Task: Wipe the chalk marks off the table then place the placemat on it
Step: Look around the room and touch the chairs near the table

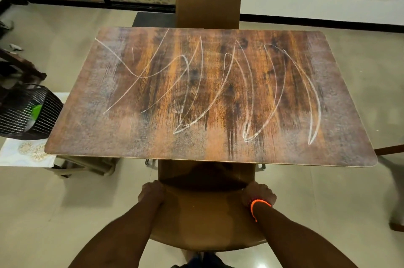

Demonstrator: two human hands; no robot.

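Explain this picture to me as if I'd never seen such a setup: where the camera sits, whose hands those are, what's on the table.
There is no machine. A person wears one wide-angle camera on the head, looking forward and down. Their left hand and right hand, which wears an orange bracelet, each grip the back of the near chair with fingers curled over its top. Ahead is the wooden table, covered in white chalk marks. A second chair stands across it. No cloth or placemat is held.
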